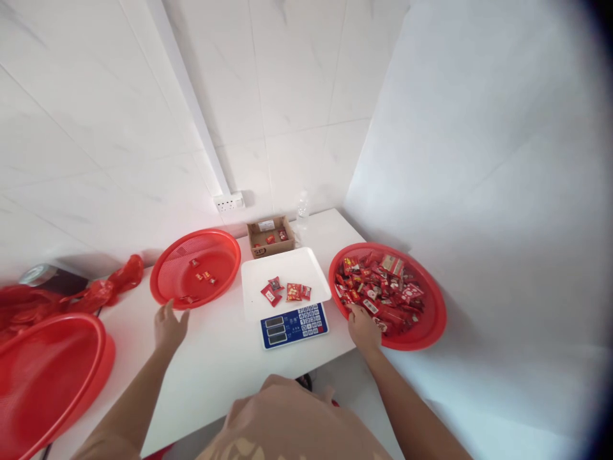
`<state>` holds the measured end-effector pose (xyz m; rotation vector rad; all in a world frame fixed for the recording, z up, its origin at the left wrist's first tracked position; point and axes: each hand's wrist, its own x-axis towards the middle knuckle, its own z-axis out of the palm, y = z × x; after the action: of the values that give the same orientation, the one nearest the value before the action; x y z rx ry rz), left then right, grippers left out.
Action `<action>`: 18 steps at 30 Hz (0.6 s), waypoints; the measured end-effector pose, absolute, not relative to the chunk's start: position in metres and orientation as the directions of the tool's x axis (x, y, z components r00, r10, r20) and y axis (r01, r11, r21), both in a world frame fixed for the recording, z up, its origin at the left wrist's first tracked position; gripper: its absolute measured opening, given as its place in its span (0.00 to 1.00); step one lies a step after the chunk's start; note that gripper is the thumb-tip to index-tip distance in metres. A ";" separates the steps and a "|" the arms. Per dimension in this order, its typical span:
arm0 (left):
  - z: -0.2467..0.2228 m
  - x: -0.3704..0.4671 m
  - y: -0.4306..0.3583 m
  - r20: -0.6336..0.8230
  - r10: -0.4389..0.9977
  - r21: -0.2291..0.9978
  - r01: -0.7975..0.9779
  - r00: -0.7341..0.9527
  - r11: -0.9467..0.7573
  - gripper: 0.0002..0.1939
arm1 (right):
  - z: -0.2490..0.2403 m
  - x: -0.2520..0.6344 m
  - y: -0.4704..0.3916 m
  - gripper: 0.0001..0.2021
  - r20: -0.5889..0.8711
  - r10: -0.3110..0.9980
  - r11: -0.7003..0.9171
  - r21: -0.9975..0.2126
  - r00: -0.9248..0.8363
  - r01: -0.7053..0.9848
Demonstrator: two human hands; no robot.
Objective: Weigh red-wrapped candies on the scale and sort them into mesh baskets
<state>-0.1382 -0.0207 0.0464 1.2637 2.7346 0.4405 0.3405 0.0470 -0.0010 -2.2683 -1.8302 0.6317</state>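
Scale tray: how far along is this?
Done, it seems: a few packets on the tray, some in the basket by the left hand. In hand: right hand at the heaped basket, grip unclear; left hand open, empty-looking. Left, probably: the heap.

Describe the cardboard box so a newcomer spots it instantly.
On the white table, find the blue-keypad scale. Behind its white tray, left of a clear bottle, sits the open cardboard box. It's brown and rectangular; the nearby baskets are red and round.

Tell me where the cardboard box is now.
In the head view, the cardboard box stands near the wall, behind the white tray, left of the clear bottle.
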 end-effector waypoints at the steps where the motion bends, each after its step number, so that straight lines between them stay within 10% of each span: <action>1: 0.050 -0.153 -0.022 -0.002 0.699 0.308 0.665 -0.715 0.681 0.34 | -0.002 0.340 0.047 0.21 -0.224 0.960 -0.242 -0.372 0.166 0.896; 5: 0.059 -0.190 -0.027 -0.081 0.545 0.307 0.499 -0.834 0.810 0.38 | -0.002 0.340 0.048 0.21 -0.250 0.953 -0.254 -0.342 0.173 0.905; 18: 0.035 -0.164 0.010 -0.194 0.757 0.190 0.733 -0.624 0.653 0.27 | 0.001 0.336 0.050 0.21 -0.295 0.924 -0.332 -0.307 0.243 0.892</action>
<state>-0.1638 0.0100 0.0351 1.2029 2.6164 0.1345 0.3359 0.0496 0.0007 -2.4165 -1.7698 0.6594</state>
